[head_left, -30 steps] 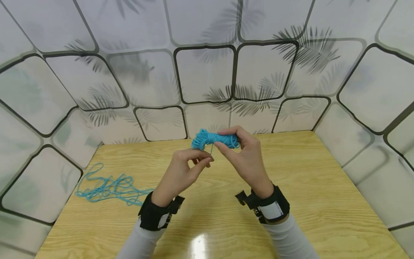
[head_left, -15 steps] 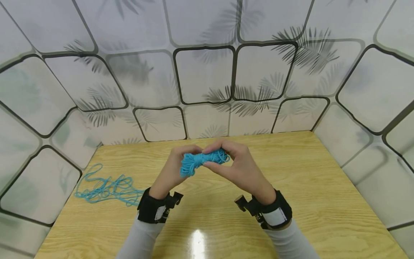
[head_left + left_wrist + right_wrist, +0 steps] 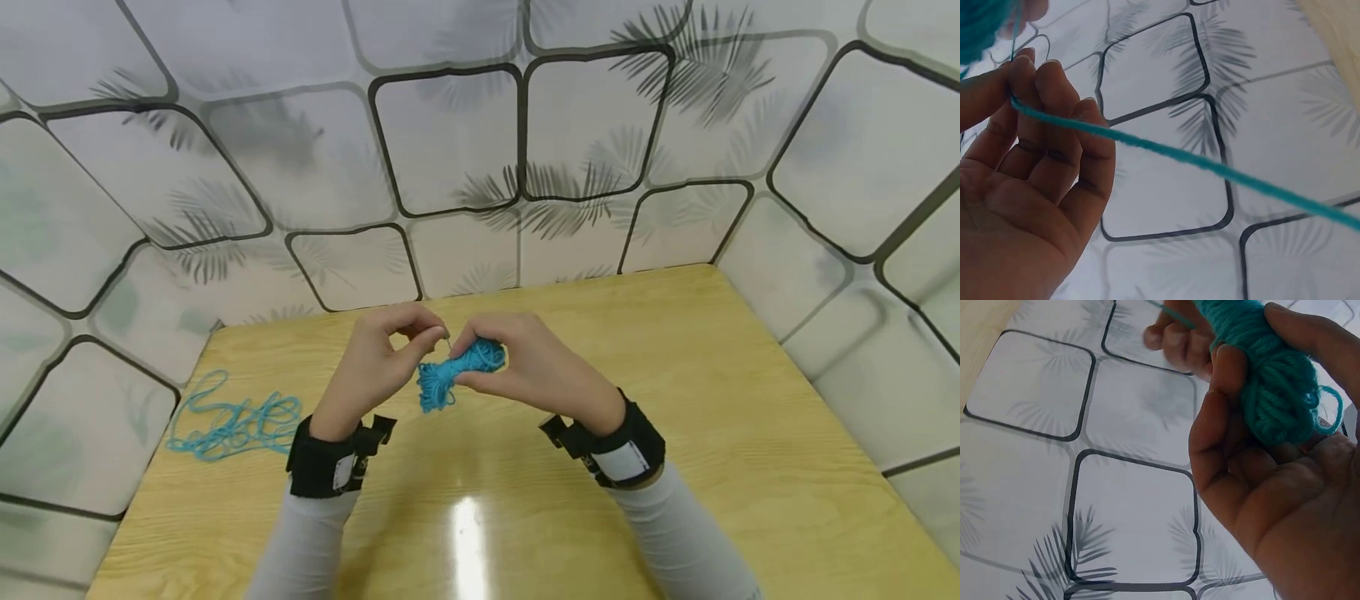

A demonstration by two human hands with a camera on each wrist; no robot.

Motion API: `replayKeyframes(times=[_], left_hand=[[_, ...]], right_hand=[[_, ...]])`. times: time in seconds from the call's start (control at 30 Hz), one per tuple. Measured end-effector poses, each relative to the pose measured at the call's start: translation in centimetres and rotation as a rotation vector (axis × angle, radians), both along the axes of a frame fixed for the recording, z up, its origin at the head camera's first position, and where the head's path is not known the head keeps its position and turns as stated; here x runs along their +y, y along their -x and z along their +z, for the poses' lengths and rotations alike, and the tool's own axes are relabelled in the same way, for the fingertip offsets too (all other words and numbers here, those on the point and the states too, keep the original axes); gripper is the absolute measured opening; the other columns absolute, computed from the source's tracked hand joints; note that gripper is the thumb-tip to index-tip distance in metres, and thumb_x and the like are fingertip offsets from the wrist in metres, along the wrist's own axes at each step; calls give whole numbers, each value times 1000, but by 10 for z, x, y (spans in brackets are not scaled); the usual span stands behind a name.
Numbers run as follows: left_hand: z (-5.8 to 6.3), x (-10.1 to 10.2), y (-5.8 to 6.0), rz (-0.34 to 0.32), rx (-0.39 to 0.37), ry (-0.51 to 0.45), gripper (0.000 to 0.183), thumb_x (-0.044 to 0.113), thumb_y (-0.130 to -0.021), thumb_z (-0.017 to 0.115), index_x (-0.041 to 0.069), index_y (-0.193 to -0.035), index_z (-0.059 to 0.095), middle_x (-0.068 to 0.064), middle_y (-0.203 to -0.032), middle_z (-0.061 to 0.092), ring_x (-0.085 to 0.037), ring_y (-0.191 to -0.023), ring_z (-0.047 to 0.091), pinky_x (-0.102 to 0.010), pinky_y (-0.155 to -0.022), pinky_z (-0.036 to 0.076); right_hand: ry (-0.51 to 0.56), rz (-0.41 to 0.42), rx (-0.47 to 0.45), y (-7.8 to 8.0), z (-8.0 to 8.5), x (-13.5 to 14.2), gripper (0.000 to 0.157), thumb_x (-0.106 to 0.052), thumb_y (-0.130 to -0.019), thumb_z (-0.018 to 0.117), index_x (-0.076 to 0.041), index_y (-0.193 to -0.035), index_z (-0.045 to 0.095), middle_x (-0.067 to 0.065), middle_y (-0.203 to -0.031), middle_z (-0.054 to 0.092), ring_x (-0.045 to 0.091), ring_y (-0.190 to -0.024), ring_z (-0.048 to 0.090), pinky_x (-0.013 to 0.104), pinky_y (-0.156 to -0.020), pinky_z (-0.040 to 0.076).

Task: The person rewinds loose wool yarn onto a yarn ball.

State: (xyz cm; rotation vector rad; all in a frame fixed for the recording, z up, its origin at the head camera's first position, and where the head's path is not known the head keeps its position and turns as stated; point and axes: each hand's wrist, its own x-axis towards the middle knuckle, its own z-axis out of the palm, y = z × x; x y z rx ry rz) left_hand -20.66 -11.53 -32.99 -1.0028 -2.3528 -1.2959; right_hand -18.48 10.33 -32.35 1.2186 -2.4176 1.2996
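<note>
A bundle of blue yarn [image 3: 480, 357], wrapped round its middle with looped ends, is held above the table by my right hand [image 3: 536, 367]. In the right wrist view the thumb and fingers curl round the yarn bundle [image 3: 1279, 394], and one small loop sticks out at its end. Just left of the bundle, my left hand [image 3: 378, 362] pinches a single strand between thumb and index finger. The left wrist view shows the yarn strand [image 3: 1166, 150] running from that pinch across the fingers to the right, with a short taut length going up to the bundle.
Loose tangled blue yarn [image 3: 236, 425] lies on the left of the wooden table [image 3: 712, 417]. A patterned wall covering [image 3: 465, 158] with leaf prints stands behind and at both sides. Black straps with cameras are on both wrists.
My left hand has gone from below the bundle, round behind it, to its upper left, still with the strand. The bundle has come lower and left in my right hand. The head view has tilted down.
</note>
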Motion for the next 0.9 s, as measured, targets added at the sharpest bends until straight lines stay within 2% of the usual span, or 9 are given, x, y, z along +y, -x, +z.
replayKeyframes(times=[0.13,0.27,0.5,0.73,0.9], left_hand=[[9,2,-7,14,100,20,8,-1,-90,68,6,-87,72,-4,-77,67,-11,-68,58,-37,-62,52],[13,8,-17,23,167,55,8,-2,-89,69,5,-86,69,-4,-77,64,-10,-67,55,-34,-58,51],[12,15,-26,23,169,62,6,0,-89,70,6,-86,71,-4,-75,63,-9,-66,53,-33,-57,51],[7,24,-29,1,187,61,9,0,-89,69,6,-85,73,-5,-78,68,-10,-63,54,-32,-51,49],[3,24,-24,-11,162,36,9,1,-90,69,7,-86,75,-4,-80,71,-9,-65,56,-33,-53,51]], right_hand=[[-52,-56,11,4,4,-2,17,-14,-85,77,-13,-98,66,-3,-90,68,6,-72,57,31,-65,54],[-52,-104,27,5,5,-1,16,-13,-87,75,-12,-99,64,-2,-90,67,8,-73,58,32,-65,54],[20,-231,48,6,3,0,13,-14,-89,73,-13,-100,64,-1,-93,66,9,-78,60,33,-69,55],[109,-375,133,7,2,1,19,-8,-86,74,-8,-102,65,6,-98,67,13,-83,62,37,-69,57],[245,-382,154,9,4,1,19,-9,-85,75,-7,-103,67,7,-97,69,13,-82,63,37,-69,55]])
